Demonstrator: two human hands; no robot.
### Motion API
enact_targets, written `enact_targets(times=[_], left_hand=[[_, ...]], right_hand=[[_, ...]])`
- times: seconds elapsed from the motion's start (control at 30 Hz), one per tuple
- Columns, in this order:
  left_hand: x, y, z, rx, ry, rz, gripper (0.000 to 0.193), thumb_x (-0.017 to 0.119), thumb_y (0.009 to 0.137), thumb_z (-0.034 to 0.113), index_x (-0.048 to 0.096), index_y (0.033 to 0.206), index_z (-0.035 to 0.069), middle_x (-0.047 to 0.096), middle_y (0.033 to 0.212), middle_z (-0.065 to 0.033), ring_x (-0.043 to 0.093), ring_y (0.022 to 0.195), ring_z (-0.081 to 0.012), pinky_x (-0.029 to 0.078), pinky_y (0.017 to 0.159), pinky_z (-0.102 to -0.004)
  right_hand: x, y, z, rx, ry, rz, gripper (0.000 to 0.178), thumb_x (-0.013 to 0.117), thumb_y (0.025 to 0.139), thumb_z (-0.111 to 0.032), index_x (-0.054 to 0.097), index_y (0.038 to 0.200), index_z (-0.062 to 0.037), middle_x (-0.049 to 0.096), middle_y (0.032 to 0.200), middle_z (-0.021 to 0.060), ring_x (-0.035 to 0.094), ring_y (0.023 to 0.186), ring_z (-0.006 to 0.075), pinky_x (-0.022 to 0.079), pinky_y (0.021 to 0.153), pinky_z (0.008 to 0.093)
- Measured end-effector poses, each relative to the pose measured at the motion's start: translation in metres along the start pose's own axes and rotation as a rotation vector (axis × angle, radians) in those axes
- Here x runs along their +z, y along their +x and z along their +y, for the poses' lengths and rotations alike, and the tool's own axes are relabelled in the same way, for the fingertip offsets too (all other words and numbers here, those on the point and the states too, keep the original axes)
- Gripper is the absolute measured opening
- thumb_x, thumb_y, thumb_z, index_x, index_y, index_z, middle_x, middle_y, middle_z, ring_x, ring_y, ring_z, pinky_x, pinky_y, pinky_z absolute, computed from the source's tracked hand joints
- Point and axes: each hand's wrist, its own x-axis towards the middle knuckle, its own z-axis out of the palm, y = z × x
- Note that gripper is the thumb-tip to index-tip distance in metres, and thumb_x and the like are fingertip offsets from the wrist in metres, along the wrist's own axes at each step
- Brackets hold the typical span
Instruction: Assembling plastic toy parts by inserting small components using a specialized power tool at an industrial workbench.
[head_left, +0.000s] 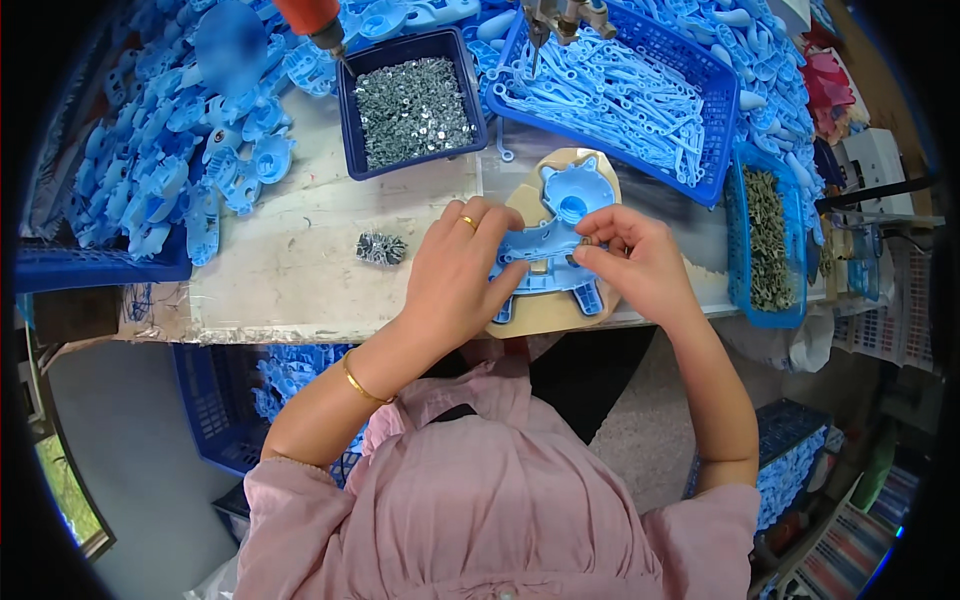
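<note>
A light-blue plastic toy shell [578, 186], with a round head end and short legs, lies hollow side up in a tan fixture [520, 325] at the table's front edge. My left hand [458, 262] grips the shell's left side, thumb below and fingers above. Over the shell's right part, my right hand [640, 262] is closed, thumb and fingertips pinched on a small dark metal piece [587, 241]; its exact shape is partly hidden by the fingers. A small cluster of screws [381, 248] sits on the table left of my left hand.
A dark-blue bin of screws [415, 110] and a blue basket of thin plastic strips [610, 100] stand behind the fixture. A blue tray of metal pieces [766, 240] is at right. Blue shells [150, 170] are heaped at left. An orange-red power screwdriver [312, 18] hangs above.
</note>
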Motion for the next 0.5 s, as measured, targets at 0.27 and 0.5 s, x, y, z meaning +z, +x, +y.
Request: enact_targets(times=[0.27, 0.5], left_hand=[[0.001, -0.003, 0.008, -0.007, 0.081, -0.004, 0.02, 0.077, 0.075, 0.013, 0.065, 0.091, 0.009, 0.062, 0.104, -0.0042, 0.058, 0.091, -0.0269, 0.048, 0.077, -0.0397], [0.0, 0.0, 0.016, 0.006, 0.207, 0.0, 0.01, 0.078, 0.074, 0.015, 0.07, 0.077, 0.011, 0.064, 0.105, -0.001, 0.058, 0.092, -0.0244, 0.046, 0.077, -0.0381]], right_hand=[[-0.012, 0.007, -0.015, -0.134, -0.224, -0.185, 0.017, 0.073, 0.083, -0.002, 0.07, 0.099, 0.0014, 0.073, 0.085, 0.0105, 0.066, 0.073, 0.0083, 0.05, 0.064, 0.0246], [-0.016, 0.013, -0.018, -0.435, -0.606, -0.041, 0.016, 0.079, 0.075, -0.007, 0.075, 0.09, -0.0044, 0.064, 0.082, 0.0067, 0.064, 0.08, 0.0205, 0.049, 0.072, 0.0333]])
